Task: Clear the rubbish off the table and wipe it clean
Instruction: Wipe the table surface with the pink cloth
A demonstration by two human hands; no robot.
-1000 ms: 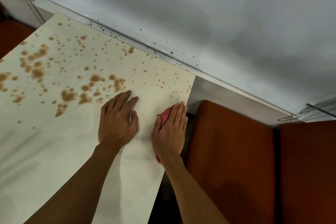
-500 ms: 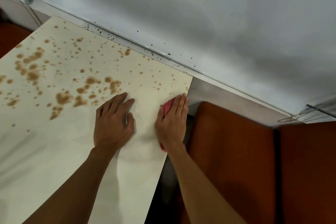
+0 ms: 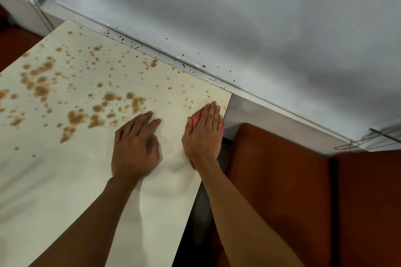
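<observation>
Wiping step, at the far right corner of the desk (image 3: 65, 180). Right hand (image 3: 204, 134) lies flat on a pink cloth (image 3: 196, 118), fingers straight and together, pressing down on it, not curled round it. The cloth is mostly hidden under the palm, just inside the desk's right edge. Left hand (image 3: 135, 147) lies flat on bare desk just left of it, fingers relaxed, holding nothing, probably bracing.

Brown stains (image 3: 76, 116) cover the far and left parts of the desk; the near part looks clean. A few small spots sit just beyond the right fingertips. No loose rubbish seen.

To do it well:
- Press evenly through the palm, take the corner spots first, then work left in overlapping strokes toward the big blotches.
- Hold the cloth fully under the hand so it doesn't slide off the right edge toward the orange seat (image 3: 282, 180).
- Move the left hand clear before the stroke reaches it.
- Big blotches will likely smear, so turn the cloth to a fresh face.

Dark specks (image 3: 121, 38) on the ledge by the wall (image 3: 238, 17) are off the desk and likely need a separate pass.
</observation>
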